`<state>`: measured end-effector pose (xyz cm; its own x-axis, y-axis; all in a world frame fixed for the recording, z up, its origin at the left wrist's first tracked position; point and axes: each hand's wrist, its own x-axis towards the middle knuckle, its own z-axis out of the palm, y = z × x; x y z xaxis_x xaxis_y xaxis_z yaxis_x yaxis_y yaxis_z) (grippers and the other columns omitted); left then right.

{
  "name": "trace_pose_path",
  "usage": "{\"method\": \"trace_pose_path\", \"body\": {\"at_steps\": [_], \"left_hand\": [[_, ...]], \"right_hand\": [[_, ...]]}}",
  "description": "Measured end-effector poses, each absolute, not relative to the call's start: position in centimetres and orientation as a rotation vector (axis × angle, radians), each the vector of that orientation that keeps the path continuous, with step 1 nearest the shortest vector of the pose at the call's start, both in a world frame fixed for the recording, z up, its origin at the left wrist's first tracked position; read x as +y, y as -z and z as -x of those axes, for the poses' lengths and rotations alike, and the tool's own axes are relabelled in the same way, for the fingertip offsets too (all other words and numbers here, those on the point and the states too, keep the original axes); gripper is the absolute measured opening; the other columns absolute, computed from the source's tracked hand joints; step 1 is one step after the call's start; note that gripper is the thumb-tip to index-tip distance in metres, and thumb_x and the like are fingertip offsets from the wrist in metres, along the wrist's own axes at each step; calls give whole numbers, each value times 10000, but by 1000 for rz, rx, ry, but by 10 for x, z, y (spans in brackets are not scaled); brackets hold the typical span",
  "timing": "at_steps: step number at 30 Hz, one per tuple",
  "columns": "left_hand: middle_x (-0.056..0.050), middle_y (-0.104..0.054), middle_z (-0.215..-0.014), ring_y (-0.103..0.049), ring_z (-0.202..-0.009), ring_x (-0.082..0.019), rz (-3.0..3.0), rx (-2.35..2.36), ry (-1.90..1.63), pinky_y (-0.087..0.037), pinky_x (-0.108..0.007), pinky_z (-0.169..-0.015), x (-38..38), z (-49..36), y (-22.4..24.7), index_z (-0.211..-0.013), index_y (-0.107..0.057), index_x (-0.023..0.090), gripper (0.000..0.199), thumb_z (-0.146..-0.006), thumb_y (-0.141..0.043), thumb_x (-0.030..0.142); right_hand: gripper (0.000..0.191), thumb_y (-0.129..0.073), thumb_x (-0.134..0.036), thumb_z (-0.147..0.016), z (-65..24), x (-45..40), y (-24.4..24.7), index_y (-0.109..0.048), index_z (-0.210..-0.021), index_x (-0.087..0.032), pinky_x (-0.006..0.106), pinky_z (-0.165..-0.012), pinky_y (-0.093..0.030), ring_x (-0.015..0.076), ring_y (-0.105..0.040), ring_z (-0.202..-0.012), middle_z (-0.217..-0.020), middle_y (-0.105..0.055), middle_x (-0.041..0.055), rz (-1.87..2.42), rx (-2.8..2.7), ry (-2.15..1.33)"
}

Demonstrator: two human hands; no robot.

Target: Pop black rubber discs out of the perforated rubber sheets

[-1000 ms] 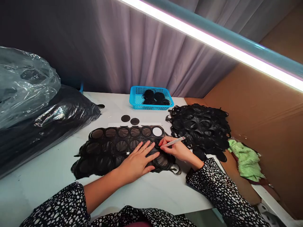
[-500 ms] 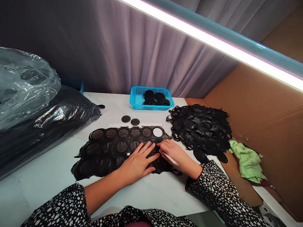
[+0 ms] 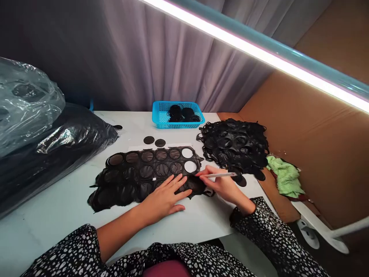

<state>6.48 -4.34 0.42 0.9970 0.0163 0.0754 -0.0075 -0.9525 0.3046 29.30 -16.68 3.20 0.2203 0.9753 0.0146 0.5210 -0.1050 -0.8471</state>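
Observation:
A black sheet with rows of round cut shapes (image 3: 140,169) lies on the white table. Two circles at its right end show white. My left hand (image 3: 165,196) rests on the sheet's lower right part, palm down with fingers spread. Just to the right, my right hand (image 3: 220,184) grips a thin white stick-like tool (image 3: 220,175), its fingertips at the sheet's right edge by the lower white circle. Two loose black discs (image 3: 149,140) lie behind the sheet.
A blue basket (image 3: 157,120) holding black rings stands at the back. Black scraps are heaped (image 3: 235,144) at the right, near a green cloth (image 3: 285,177). A large dark plastic bag (image 3: 72,134) fills the left side. A bright tube lamp (image 3: 245,44) crosses above.
A second circle at the sheet's right end now shows white. My right hand has turned and shifted slightly right, and its tool now points rightward. The camera view has shifted.

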Motion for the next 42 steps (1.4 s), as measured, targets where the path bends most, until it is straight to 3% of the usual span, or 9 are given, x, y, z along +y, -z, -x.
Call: {"method": "trace_pose_path", "body": {"at_steps": [6,33,38,42], "left_hand": [[-60,-201,-1613,-193,-1474,-311,-2814,4,-67,-203,-496,-1185,-45,-64,1,-1453,-409,340,553,-940,-598,419],[-37,-158,-1622,-190,-1474,-321,-2759,-1,-126,-208,-508,-1183,-45,-61,2,-1444,-427,368,517,-952,-585,390],[-22,-94,-1632,-153,-1484,-307,-2761,0,-151,-198,-498,-1189,-45,-59,6,-1452,-411,374,508,-966,-555,409],[-19,8,-1636,-99,-1489,-324,-2757,17,-164,-201,-508,-1185,-46,-58,8,-1457,-400,377,529,-958,-572,387]], "right_hand": [[208,-583,-277,-873,-272,-177,-14,-496,-701,-201,313,-784,-444,193,-602,-906,-991,-666,66,1626,-1357,-955],[224,-591,-250,-876,-273,-176,-13,-486,-684,-203,321,-775,-455,195,-598,-914,-972,-645,57,1629,-1410,-896],[119,-508,-176,-921,-262,-183,-10,-546,-816,-215,362,-767,-472,223,-582,-884,-991,-656,86,1671,-1815,-559],[185,-423,-129,-950,-261,-188,-12,-589,-983,-205,409,-825,-471,264,-588,-950,-1052,-664,126,1714,-2031,-358]]}}
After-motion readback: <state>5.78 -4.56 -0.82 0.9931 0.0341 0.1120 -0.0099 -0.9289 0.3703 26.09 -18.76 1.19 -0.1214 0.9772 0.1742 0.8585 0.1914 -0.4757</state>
